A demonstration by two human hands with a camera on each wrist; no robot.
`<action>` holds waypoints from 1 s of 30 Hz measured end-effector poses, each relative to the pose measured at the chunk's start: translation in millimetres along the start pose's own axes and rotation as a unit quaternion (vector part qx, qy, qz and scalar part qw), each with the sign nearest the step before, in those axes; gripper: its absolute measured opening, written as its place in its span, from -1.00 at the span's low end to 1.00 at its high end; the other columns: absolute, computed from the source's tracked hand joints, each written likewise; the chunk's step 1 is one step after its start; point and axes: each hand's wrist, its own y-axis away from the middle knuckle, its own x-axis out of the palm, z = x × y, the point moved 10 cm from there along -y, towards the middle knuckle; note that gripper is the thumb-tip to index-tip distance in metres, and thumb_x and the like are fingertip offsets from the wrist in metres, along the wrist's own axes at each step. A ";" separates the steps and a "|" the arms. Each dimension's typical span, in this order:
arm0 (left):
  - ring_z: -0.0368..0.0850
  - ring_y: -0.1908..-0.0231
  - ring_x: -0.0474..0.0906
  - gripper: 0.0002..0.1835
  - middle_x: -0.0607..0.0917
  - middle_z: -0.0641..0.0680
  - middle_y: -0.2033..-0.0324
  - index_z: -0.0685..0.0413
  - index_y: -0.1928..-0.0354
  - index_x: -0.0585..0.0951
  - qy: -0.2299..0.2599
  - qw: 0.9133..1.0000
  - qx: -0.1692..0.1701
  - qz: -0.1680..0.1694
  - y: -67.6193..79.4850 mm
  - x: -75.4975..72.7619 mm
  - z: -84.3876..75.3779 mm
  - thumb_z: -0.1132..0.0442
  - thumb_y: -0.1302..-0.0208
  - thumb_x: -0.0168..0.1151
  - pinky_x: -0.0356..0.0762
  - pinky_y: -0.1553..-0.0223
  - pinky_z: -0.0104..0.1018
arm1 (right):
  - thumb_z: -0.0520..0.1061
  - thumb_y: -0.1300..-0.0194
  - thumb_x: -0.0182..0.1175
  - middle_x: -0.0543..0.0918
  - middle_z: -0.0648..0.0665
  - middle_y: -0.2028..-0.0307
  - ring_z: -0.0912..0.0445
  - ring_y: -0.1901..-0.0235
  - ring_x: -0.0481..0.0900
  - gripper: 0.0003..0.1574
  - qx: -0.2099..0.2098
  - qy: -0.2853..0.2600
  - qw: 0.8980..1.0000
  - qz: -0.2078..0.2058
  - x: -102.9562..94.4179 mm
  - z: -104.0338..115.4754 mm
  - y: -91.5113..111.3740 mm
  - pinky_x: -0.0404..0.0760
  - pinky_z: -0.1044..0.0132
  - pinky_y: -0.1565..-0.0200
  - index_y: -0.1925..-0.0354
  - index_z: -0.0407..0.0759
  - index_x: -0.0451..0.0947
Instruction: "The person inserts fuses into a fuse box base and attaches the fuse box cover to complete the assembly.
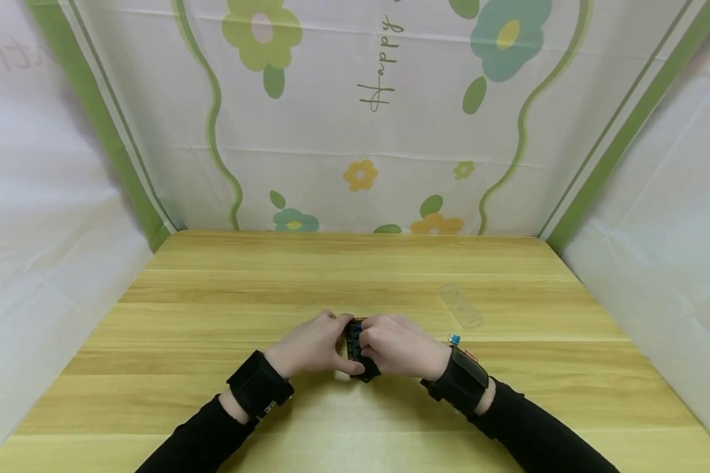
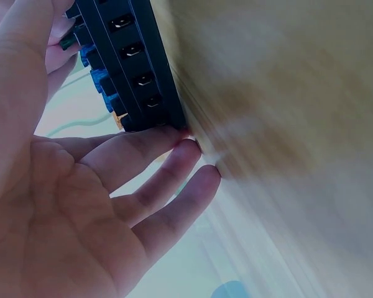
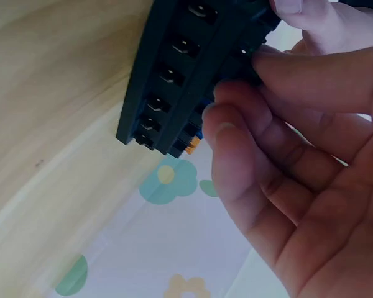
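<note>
Woodgrain tabletop (image 1: 307, 282); slotted black block (image 2: 135, 65) in grip of left hand (image 1: 313, 344) and right hand (image 1: 402, 345).

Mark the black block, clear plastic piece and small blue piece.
Black block (image 2: 128, 65): left wrist view, slotted side.
Clear plastic piece (image 1: 461, 307): head view, its middle.
Small blue piece (image 1: 455, 339): head view, its blue surface.

Long, slotted black block (image 2: 130, 65) between left grip (image 1: 310, 343) and right grip (image 1: 401, 345).

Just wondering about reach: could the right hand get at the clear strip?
Probably yes: nothing covers the clear strip nearby on the table, though the right hand is busy at the black block.
</note>
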 end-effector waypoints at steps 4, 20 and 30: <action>-0.03 0.01 0.46 -0.07 0.56 0.14 0.02 0.10 -0.26 0.41 0.003 1.000 -0.002 -0.001 0.3 -0.3 -0.3 -0.37 0.06 0.32 0.46 0.15 -0.28 | -0.20 -0.22 0.21 0.29 0.14 0.56 0.26 0.59 0.23 -0.66 -0.009 0.027 1.000 0.001 -0.9 2.9 -1.6 0.17 0.51 0.56 0.62 0.08 0.38; -0.02 0.01 0.46 -0.08 0.58 0.09 0.06 0.10 -0.24 0.44 0.010 1.000 0.005 -0.005 -0.3 -1.2 -2.1 -0.37 0.07 0.32 0.45 0.14 -0.28 | -0.24 -0.20 0.17 0.26 0.13 0.59 0.26 0.62 0.11 -0.56 -0.013 0.026 1.000 0.007 0.3 2.0 -3.1 0.04 0.50 0.58 0.68 0.08 0.22; -0.01 0.00 0.46 -0.14 0.59 0.05 0.08 0.07 -0.20 0.46 0.011 1.000 0.014 -0.011 0.5 -1.2 -3.6 -0.35 0.05 0.33 0.45 0.15 -0.28 | -0.34 -0.11 0.06 0.10 0.07 0.62 0.23 0.61 -0.06 -0.53 -0.007 -0.022 1.000 0.003 3.2 -1.0 -4.7 -0.08 0.46 0.55 0.69 0.04 0.09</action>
